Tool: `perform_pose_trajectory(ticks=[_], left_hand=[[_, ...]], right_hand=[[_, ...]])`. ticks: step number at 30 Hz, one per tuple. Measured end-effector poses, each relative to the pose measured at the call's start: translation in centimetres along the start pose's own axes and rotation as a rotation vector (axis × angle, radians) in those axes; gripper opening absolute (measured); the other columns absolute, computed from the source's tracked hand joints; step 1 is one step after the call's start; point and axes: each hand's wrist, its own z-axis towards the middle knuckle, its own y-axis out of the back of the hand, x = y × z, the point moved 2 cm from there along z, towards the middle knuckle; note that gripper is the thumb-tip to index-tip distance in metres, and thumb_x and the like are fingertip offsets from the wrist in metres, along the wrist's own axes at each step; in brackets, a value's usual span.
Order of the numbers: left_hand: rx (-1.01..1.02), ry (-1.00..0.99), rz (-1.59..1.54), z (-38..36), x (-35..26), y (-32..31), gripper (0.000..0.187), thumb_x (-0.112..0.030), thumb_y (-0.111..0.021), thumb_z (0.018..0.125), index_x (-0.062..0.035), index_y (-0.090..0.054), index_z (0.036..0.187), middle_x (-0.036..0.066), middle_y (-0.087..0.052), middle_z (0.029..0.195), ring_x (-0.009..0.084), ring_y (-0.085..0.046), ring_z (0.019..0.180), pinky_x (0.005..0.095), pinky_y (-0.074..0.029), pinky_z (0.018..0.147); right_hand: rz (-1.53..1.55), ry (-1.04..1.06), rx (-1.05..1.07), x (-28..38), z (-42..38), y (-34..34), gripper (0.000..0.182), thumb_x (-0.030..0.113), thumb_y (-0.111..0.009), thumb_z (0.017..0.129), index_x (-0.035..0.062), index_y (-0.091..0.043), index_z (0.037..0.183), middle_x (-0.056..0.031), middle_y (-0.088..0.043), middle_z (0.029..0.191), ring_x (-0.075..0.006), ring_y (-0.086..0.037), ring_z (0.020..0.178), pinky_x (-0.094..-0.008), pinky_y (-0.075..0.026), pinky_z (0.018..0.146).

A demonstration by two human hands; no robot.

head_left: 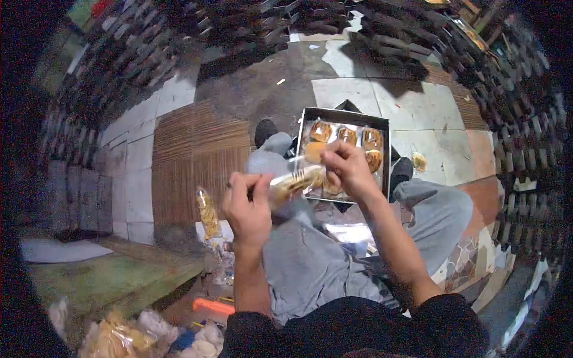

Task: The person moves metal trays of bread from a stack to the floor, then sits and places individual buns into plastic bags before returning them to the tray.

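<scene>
A clear plastic packet (292,184) with pale brown contents and dark stripes is stretched between my two hands, above my lap. My left hand (247,206) pinches its left end. At the packet's upper right side, my right hand (349,170) has its fingers closed, with a small orange-brown piece (314,151) beside the fingertips. Beneath and beyond my right hand stands an open dark-edged box (389,143) holding several glossy browned items (372,138) in clear wrapping. My right hand and the packet hide part of the box's contents.
Another long clear packet (207,213) with yellowish pieces lies left of my left hand. A green surface (113,274) is at the lower left, near filled plastic bags (122,334) and an orange tool (213,306). My grey-clothed legs surround the box. Stacked dark pieces (525,203) line the right side.
</scene>
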Motion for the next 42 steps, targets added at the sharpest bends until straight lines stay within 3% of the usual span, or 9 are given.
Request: perform_pose_trajectory(ticks=[9,13,16,21,24,27,36,38,42], left_hand=[[0.126,1.059,-0.451,-11.2,0.9,-0.4,0.04,-0.021,-0.067,0.098,0.0011,-0.05,0.126,0.007,-0.061,0.105,0.0124,-0.063,0.073,0.0211,-0.045,0.04],[0.349,0.414,-0.071,-11.3,-0.6,-4.3,0.041,-0.012,-0.072,0.09,-0.0067,-0.06,0.128,0.016,-0.058,0.125,0.0273,-0.062,0.111,0.0389,-0.057,0.081],[0.547,0.058,0.106,-12.1,-2.9,-7.6,0.036,-0.01,-0.071,0.088,-0.006,-0.064,0.123,0.021,-0.052,0.136,0.0409,-0.053,0.122,0.0496,-0.04,0.106],[0.582,0.104,-0.009,-13.4,-0.8,-11.6,0.039,-0.02,-0.069,0.09,-0.0045,-0.061,0.125,0.023,-0.052,0.138,0.042,-0.048,0.128,0.0494,-0.037,0.108],[0.757,-0.078,-0.049,-13.1,0.5,-13.5,0.035,-0.024,-0.065,0.093,-0.0018,-0.061,0.12,0.023,-0.062,0.126,0.0422,-0.054,0.118,0.0509,-0.04,0.103],[0.971,0.148,0.017,-12.7,0.7,-13.9,0.027,-0.024,-0.062,0.095,-0.001,-0.064,0.108,0.021,-0.066,0.119,0.0378,-0.057,0.117,0.0485,-0.044,0.099],[1.054,0.0,-0.009,-13.5,0.6,-13.5,0.034,-0.032,-0.048,0.102,-0.0016,-0.063,0.105,0.024,-0.069,0.09,0.0442,-0.065,0.09,0.0557,-0.049,0.084],[1.42,0.243,0.075,-13.4,0.6,-13.8,0.042,-0.038,-0.053,0.101,0.0031,-0.061,0.109,0.025,-0.07,0.1,0.0432,-0.064,0.098,0.054,-0.047,0.086],[0.877,0.119,-0.18,-13.9,0.1,-13.7,0.042,-0.04,-0.06,0.096,-0.0004,-0.065,0.111,0.02,-0.072,0.092,0.0416,-0.064,0.095,0.0544,-0.046,0.088]], right_hand=[[0.086,-0.45,-0.017,-11.0,-5.4,-1.7,0.022,0.029,-0.063,0.1,0.007,-0.062,0.103,-0.0063,-0.065,0.084,-0.0174,-0.063,0.062,-0.0288,-0.045,0.043],[0.479,-0.486,-0.111,-9.6,-5.6,1.8,0.04,0.032,-0.07,0.095,0.0046,-0.06,0.123,-0.0073,-0.067,0.107,-0.0147,-0.064,0.082,-0.0291,-0.052,0.064],[0.323,-0.324,-0.098,-9.4,-5.7,4.8,0.047,0.033,-0.072,0.093,0.0056,-0.058,0.128,-0.0069,-0.068,0.115,-0.0128,-0.064,0.096,-0.0286,-0.054,0.084],[-0.059,-0.237,-0.215,-18.8,3.4,17.9,0.078,0.046,-0.074,0.089,-0.0037,-0.049,0.143,-0.0197,-0.066,0.128,-0.0238,-0.065,0.116,-0.0342,-0.052,0.095],[-0.963,-0.044,-0.485,-20.1,3.9,24.3,0.055,0.044,-0.071,0.09,-0.0081,-0.066,0.107,-0.0151,-0.073,0.091,-0.0248,-0.069,0.076,-0.0391,-0.057,0.074],[-1.175,-0.158,-0.183,-13.9,-3.0,17.6,0.032,0.029,-0.068,0.086,-0.0018,-0.067,0.094,-0.0222,-0.069,0.077,-0.0352,-0.071,0.073,-0.0446,-0.054,0.066],[-1.199,-0.065,0.116,-10.7,-14.8,5.9,0.032,0.002,-0.063,0.076,-0.0012,-0.06,0.108,-0.0238,-0.061,0.101,-0.0454,-0.061,0.099,-0.0552,-0.048,0.08],[-0.922,-0.268,0.022,-9.5,-15.3,5.5,0.033,-0.004,-0.064,0.068,-0.0021,-0.061,0.1,-0.0275,-0.064,0.1,-0.0476,-0.061,0.098,-0.0546,-0.048,0.085],[-0.978,-0.176,0.237,-8.2,-14.8,8.3,0.027,-0.002,-0.065,0.074,0.0001,-0.069,0.101,-0.0238,-0.068,0.096,-0.0421,-0.065,0.097,-0.0489,-0.051,0.083]])
